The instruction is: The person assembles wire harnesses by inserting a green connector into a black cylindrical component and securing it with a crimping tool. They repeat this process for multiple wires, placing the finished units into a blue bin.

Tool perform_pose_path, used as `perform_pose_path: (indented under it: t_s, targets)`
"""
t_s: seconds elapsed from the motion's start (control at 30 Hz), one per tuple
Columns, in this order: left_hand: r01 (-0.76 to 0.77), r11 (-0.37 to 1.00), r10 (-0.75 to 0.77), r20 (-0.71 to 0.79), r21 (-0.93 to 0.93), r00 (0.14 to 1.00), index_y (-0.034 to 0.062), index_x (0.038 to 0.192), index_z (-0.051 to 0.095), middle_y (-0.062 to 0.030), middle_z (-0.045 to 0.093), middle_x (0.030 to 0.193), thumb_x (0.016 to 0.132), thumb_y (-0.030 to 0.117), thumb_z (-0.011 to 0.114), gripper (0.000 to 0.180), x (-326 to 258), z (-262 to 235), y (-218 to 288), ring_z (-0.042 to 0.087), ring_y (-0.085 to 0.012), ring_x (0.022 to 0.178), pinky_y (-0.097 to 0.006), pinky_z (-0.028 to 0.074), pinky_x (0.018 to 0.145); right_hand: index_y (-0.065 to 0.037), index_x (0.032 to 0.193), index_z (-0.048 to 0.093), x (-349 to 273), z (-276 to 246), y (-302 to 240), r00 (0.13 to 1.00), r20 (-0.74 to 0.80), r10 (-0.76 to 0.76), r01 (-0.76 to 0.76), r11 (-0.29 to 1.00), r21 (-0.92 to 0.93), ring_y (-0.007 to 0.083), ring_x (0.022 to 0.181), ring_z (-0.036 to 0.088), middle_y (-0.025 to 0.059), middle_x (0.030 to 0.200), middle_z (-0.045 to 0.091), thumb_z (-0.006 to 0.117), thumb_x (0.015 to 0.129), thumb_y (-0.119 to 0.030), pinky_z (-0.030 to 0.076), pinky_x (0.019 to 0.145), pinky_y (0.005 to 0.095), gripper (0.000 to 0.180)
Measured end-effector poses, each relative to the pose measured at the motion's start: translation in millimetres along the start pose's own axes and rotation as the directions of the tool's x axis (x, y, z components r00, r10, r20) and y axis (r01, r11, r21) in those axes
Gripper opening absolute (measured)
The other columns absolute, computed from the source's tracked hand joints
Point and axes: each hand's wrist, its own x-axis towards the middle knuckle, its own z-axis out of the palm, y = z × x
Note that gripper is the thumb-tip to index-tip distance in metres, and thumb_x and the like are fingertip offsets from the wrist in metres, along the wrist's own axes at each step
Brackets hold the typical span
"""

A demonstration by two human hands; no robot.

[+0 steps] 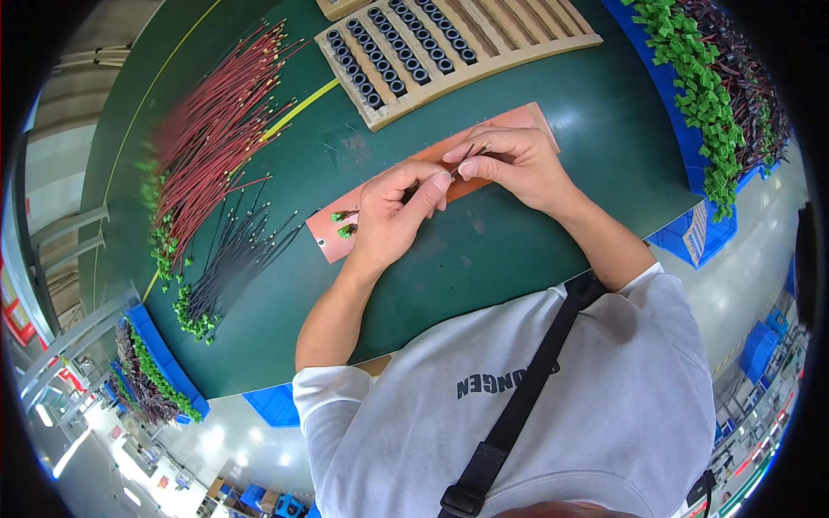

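Note:
Both my hands meet over a long, salmon-coloured board [522,118] lying on the green table. My left hand [397,205] is closed round a few thin dark wires, thumb pressed against the fingers. From its left side stick out two green connectors [347,230] at the wires' ends, above the board's left end. My right hand [521,168] pinches the same wires [469,156] near their bare, coppery tips, just right of the left fingertips. What lies between the two hands is mostly hidden by the fingers.
Left on the table lie a large pile of red wires [220,129] and a smaller bunch of black wires [242,246], both with green connectors. A slotted wooden rack [484,69] holding black rings stands beyond the board. Blue bins [678,129] of wires flank the table.

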Motion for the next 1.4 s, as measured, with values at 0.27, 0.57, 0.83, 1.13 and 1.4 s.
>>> perform_pose_path:
  t_s: [0.27, 0.57, 0.83, 1.13, 1.4]
  targets:
    - [-0.044, 0.998, 0.044, -0.004, 0.04, 0.999, 0.0018, 0.106, 0.069, -0.0032, 0.067, 0.082, 0.105, 0.013, 0.064, 0.013, 2.2, 3.3, -4.0, 0.057, -0.0072, 0.07, -0.023, 0.045, 0.061, 0.004, 0.105, 0.076, -9.3, 18.3, 1.1, 0.969, -0.246, -0.02, -0.016, 0.99, -0.143, 0.0137, 0.077, 0.073, 0.0101, 0.096, 0.075, 0.07, 0.099, -0.01, 0.063, 0.066, 0.0254, 0.016]
    - [-0.067, 0.998, 0.067, -0.049, -0.003, 0.997, 0.0017, 0.106, 0.069, -0.0036, 0.068, 0.083, 0.105, 0.013, 0.064, 0.012, 0.6, 6.0, -5.5, 0.057, -0.0071, 0.07, -0.023, 0.045, 0.062, 0.005, 0.097, 0.076, -2.4, 14.9, 5.7, 0.983, -0.181, -0.035, 0.01, 0.991, -0.135, 0.0092, 0.077, 0.067, 0.0072, 0.088, 0.072, 0.069, 0.102, -0.015, 0.057, 0.065, 0.0244, 0.022]
    - [-0.031, 0.999, 0.031, -0.03, -0.02, 0.999, 0.0015, 0.106, 0.069, -0.0047, 0.069, 0.083, 0.107, 0.015, 0.061, 0.016, 0.9, 4.4, -1.8, 0.058, -0.008, 0.069, -0.023, 0.046, 0.061, 0.003, 0.091, 0.074, -1.4, 11.2, 5.3, 0.99, -0.135, -0.047, 0.028, 0.989, -0.144, 0.0095, 0.079, 0.063, 0.0065, 0.089, 0.072, 0.07, 0.102, -0.017, 0.056, 0.071, 0.0259, 0.024]
    - [-0.125, 0.988, 0.105, -0.207, -0.088, 0.973, 0.0005, 0.129, 0.054, -0.0178, 0.067, 0.12, 0.112, 0.018, 0.046, 0.025, 6.1, 0.4, 1.7, 0.069, -0.023, 0.106, -0.035, 0.055, 0.092, 0.004, 0.086, 0.073, -6.8, -7.3, 4.2, 0.94, -0.104, -0.326, 0.19, 0.749, -0.635, 0.014, 0.066, 0.06, 0.0082, 0.076, 0.068, 0.074, 0.097, -0.018, 0.044, 0.056, 0.03, 0.024]
    - [-0.327, 0.712, 0.444, -0.037, 0.621, 0.896, 0.0009, 0.1, 0.069, -0.0141, 0.067, 0.113, 0.082, 0.003, 0.081, 0.022, -32.0, -10.2, 25.4, 0.067, -0.0287, 0.1, -0.039, 0.055, 0.086, 0.002, 0.081, 0.07, -8.8, -7.9, -1.0, 0.926, -0.12, -0.357, 0.156, 0.653, -0.742, 0.0233, 0.061, 0.058, 0.0096, 0.072, 0.064, 0.075, 0.095, -0.019, 0.045, 0.056, 0.0361, 0.026]
